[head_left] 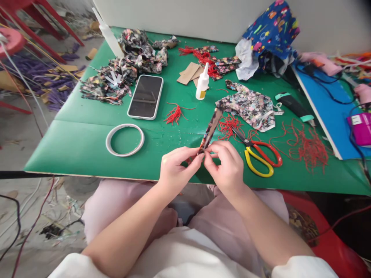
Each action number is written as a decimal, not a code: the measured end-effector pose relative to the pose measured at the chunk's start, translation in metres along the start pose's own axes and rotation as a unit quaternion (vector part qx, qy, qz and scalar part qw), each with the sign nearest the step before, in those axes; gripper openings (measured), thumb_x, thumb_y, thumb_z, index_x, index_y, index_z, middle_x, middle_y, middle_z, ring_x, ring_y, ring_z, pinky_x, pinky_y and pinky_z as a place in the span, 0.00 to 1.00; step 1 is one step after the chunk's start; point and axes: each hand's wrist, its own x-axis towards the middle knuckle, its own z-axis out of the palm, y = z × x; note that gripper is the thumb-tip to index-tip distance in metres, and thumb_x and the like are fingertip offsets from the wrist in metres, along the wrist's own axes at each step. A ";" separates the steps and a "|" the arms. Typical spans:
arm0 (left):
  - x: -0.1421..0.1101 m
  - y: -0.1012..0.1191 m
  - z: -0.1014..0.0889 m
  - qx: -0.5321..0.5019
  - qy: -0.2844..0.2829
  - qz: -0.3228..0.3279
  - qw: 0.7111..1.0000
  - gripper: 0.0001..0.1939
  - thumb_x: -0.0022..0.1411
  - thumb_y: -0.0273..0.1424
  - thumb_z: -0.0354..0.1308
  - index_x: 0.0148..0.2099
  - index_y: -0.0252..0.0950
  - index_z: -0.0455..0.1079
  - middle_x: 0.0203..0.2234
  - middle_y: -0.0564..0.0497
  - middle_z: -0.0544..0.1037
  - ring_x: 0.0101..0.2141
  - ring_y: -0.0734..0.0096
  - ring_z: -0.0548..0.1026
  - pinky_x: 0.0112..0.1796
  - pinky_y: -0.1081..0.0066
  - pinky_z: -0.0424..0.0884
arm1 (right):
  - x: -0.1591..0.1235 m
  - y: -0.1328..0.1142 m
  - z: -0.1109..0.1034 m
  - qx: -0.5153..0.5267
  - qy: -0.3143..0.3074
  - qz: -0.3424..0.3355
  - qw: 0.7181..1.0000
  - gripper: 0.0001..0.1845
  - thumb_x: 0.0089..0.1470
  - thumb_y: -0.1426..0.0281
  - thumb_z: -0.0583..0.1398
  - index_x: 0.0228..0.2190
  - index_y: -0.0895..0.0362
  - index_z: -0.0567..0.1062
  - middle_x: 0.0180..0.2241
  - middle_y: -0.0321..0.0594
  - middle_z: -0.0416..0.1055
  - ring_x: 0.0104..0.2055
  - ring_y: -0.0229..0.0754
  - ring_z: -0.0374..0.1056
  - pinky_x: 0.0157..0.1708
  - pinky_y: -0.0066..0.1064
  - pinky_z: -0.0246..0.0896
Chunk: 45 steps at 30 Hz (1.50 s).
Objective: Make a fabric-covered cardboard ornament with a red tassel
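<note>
The left hand (176,164) and right hand (227,164) hide the near end of a fabric-edged strip (213,124), the squeeze bottle (203,84) bears an illegibly small label (202,94), and the left edge crops a red stool (13,41).

Bright diffuse light, sheen on green tabletop (75,143), reflection in phone screen (145,96), dark upper-right corner

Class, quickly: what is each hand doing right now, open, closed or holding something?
Left hand: closed, pinching the near end of the floral strip.
Right hand: closed, pinching the same end.
</note>
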 end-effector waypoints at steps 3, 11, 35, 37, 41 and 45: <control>0.000 0.000 0.001 0.007 0.006 -0.003 1.000 0.05 0.54 0.25 0.56 0.32 0.34 0.74 0.20 0.56 0.74 0.20 0.83 0.68 0.24 0.82 0.64 | 0.000 -0.001 0.000 -0.017 0.003 -0.017 1.000 0.05 0.50 0.76 0.56 0.31 0.56 0.68 0.31 0.41 0.70 0.35 0.38 0.67 0.34 0.30 0.67; -0.001 -0.001 0.002 0.036 0.021 0.003 0.999 0.05 0.53 0.24 0.55 0.30 0.35 0.72 0.18 0.57 0.72 0.20 0.83 0.68 0.24 0.82 0.64 | -0.001 -0.004 0.003 -0.027 0.001 -0.017 1.000 0.04 0.50 0.76 0.56 0.31 0.57 0.68 0.30 0.41 0.70 0.34 0.38 0.67 0.32 0.29 0.67; -0.001 -0.001 0.004 0.006 0.003 -0.030 1.000 0.05 0.54 0.25 0.55 0.33 0.34 0.73 0.23 0.54 0.75 0.22 0.81 0.70 0.26 0.81 0.66 | -0.001 -0.006 0.004 0.008 0.006 0.017 1.000 0.05 0.51 0.76 0.55 0.30 0.55 0.67 0.30 0.39 0.69 0.34 0.38 0.67 0.32 0.30 0.67; -0.002 -0.001 0.005 0.005 0.003 -0.044 0.999 0.05 0.54 0.26 0.55 0.33 0.35 0.73 0.23 0.54 0.75 0.22 0.81 0.70 0.25 0.80 0.66 | -0.001 -0.006 0.005 0.002 0.007 0.017 1.000 0.04 0.51 0.76 0.55 0.30 0.55 0.67 0.30 0.39 0.69 0.34 0.38 0.67 0.33 0.30 0.67; -0.002 0.000 0.008 -0.007 0.010 -0.085 0.996 0.06 0.55 0.28 0.54 0.32 0.34 0.73 0.22 0.53 0.74 0.22 0.79 0.69 0.25 0.80 0.66 | -0.001 -0.006 0.008 -0.009 0.011 0.018 1.000 0.04 0.50 0.76 0.55 0.30 0.55 0.67 0.30 0.40 0.69 0.34 0.38 0.67 0.33 0.30 0.66; -0.001 -0.001 0.009 -0.058 -0.003 -0.141 0.988 0.06 0.54 0.29 0.55 0.32 0.34 0.73 0.23 0.53 0.75 0.22 0.79 0.70 0.24 0.80 0.67 | -0.001 -0.005 0.009 -0.017 0.009 0.026 0.999 0.03 0.51 0.75 0.54 0.29 0.55 0.66 0.29 0.39 0.68 0.33 0.38 0.67 0.31 0.29 0.66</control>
